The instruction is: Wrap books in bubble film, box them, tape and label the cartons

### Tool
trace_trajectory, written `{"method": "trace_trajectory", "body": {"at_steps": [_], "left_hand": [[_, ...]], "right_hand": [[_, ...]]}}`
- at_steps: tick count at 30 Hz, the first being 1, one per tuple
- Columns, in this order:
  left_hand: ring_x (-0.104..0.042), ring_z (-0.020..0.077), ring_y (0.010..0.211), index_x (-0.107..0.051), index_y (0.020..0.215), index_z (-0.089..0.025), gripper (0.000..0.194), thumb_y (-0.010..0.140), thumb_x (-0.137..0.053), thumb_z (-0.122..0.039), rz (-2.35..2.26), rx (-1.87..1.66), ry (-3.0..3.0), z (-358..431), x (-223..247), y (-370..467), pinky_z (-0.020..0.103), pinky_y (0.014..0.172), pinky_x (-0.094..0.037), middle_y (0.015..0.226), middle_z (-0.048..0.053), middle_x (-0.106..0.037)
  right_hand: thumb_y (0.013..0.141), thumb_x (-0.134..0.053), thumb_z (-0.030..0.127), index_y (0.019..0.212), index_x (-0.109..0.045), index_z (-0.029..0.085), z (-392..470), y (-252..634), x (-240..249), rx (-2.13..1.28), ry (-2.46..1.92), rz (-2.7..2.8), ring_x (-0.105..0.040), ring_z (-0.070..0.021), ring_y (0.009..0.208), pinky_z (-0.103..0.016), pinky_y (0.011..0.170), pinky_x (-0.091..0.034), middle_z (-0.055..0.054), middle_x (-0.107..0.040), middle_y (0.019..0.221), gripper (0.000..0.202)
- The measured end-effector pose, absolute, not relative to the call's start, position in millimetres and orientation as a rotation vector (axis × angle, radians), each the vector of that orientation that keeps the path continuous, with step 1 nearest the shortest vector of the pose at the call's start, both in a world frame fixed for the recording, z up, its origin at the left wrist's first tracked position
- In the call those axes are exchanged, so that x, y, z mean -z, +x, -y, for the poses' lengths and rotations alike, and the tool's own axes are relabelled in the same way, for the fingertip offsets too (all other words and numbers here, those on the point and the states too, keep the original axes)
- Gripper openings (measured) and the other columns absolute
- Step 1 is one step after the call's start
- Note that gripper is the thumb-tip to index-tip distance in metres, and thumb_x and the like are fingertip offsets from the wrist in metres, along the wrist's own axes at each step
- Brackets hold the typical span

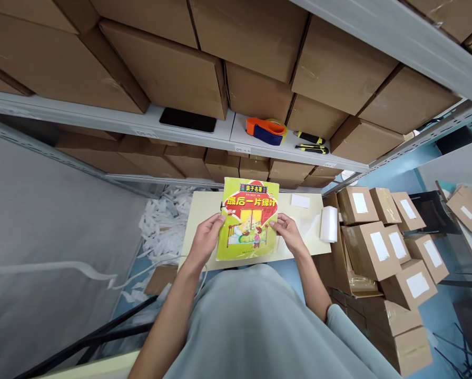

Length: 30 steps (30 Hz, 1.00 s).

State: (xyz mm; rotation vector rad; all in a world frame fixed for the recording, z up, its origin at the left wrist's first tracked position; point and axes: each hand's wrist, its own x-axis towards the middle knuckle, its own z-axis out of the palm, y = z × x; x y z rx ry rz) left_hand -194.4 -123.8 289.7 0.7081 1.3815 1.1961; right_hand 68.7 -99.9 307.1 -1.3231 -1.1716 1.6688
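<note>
A yellow-green picture book (247, 221) with a red and yellow cover and Chinese lettering is held up over the pale tabletop (196, 231). My left hand (207, 236) pinches its left edge, thumb on the cover. On the opposite edge, my right hand (288, 231) grips it the same way. The fingers behind the book are hidden. A white label or slip (300, 200) lies on the table beyond my right hand, and a white roll (329, 224) rests at the table's right end.
Shelves of cardboard boxes (259, 37) rise in front. On the shelf edge lie a black phone-like slab (187, 120), an orange and blue tape dispenser (265, 130) and utility knives (312, 149). Labelled cartons (372, 250) are stacked at right; crumpled white paper (163, 221) heaps at left.
</note>
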Motion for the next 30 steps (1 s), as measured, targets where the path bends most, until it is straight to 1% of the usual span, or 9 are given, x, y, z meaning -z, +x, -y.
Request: {"method": "trace_trajectory", "body": {"at_steps": [5,7,9,11,14,19,23,27,30], "left_hand": [[-0.079,0.0375,0.119,-0.079,0.104,-0.018,0.068,0.066,-0.090,-0.073,-1.535,-1.110,0.638,117,-270,-189,0.050,0.106,-0.065,0.116,0.017,-0.085],[-0.076,0.0380,0.129,-0.080,0.110,-0.017,0.070,0.065,-0.093,-0.069,-1.601,-1.144,0.671,117,-268,-176,0.053,0.117,-0.058,0.130,0.021,-0.082],[-0.076,0.0372,0.131,-0.082,0.115,-0.017,0.069,0.069,-0.093,-0.068,-1.539,-1.165,0.745,119,-272,-157,0.053,0.122,-0.056,0.135,0.021,-0.081],[-0.079,0.0371,0.124,-0.084,0.114,-0.017,0.068,0.072,-0.092,-0.069,-1.447,-1.154,0.780,123,-279,-138,0.054,0.119,-0.059,0.127,0.019,-0.084],[-0.083,0.0370,0.114,-0.086,0.110,-0.015,0.069,0.070,-0.094,-0.071,-1.454,-1.159,0.741,127,-286,-121,0.053,0.110,-0.065,0.114,0.017,-0.086],[-0.083,0.0361,0.105,-0.087,0.105,-0.014,0.074,0.067,-0.093,-0.078,-1.440,-1.141,0.722,127,-285,-129,0.050,0.100,-0.069,0.104,0.015,-0.087],[-0.082,0.0318,0.092,-0.088,0.102,-0.015,0.078,0.067,-0.089,-0.085,-1.367,-1.152,0.682,127,-287,-136,0.048,0.094,-0.070,0.094,0.011,-0.085],[-0.079,0.0286,0.090,-0.086,0.100,-0.015,0.074,0.072,-0.085,-0.083,-1.366,-1.170,0.703,126,-292,-135,0.046,0.093,-0.070,0.093,0.009,-0.083],[-0.079,0.0273,0.091,-0.085,0.099,-0.016,0.060,0.079,-0.083,-0.072,-1.414,-1.195,0.748,120,-291,-135,0.040,0.089,-0.069,0.094,0.009,-0.082]], "right_hand": [[0.098,-0.064,0.071,0.104,-0.052,0.028,103,60,-304,-1.459,-1.310,1.369,-0.082,-0.0241,0.085,-0.032,0.071,-0.064,-0.006,-0.084,0.103,0.045],[0.106,-0.056,0.059,0.108,-0.053,0.027,106,50,-301,-1.283,-1.422,1.584,-0.082,-0.0243,0.084,-0.032,0.071,-0.062,-0.008,-0.084,0.109,0.032],[0.111,-0.051,0.043,0.120,-0.055,0.025,112,37,-299,-1.057,-1.597,1.831,-0.083,-0.0259,0.086,-0.034,0.075,-0.062,-0.011,-0.083,0.118,0.021],[0.112,-0.049,0.033,0.132,-0.055,0.022,119,23,-298,-0.869,-1.730,2.038,-0.084,-0.0281,0.090,-0.036,0.079,-0.062,-0.015,-0.083,0.126,0.023],[0.113,-0.047,0.030,0.140,-0.054,0.020,127,7,-298,-0.760,-1.775,2.189,-0.085,-0.0301,0.092,-0.037,0.077,-0.062,-0.019,-0.081,0.135,0.029],[0.107,-0.063,0.043,0.139,-0.057,0.019,131,3,-297,-0.770,-1.733,2.167,-0.086,-0.0350,0.095,-0.042,0.079,-0.066,-0.018,-0.084,0.124,0.041],[0.098,-0.077,0.047,0.135,-0.057,0.026,129,9,-297,-0.927,-1.653,1.954,-0.085,-0.0315,0.109,-0.046,0.090,-0.070,-0.017,-0.075,0.150,0.048],[0.096,-0.078,0.049,0.124,-0.054,0.029,124,15,-297,-1.127,-1.548,1.728,-0.081,-0.0274,0.125,-0.042,0.092,-0.072,-0.013,-0.070,0.157,0.042],[0.101,-0.066,0.045,0.115,-0.053,0.030,121,17,-296,-1.182,-1.519,1.617,-0.083,-0.0252,0.116,-0.038,0.082,-0.071,-0.010,-0.078,0.144,0.024]]}}
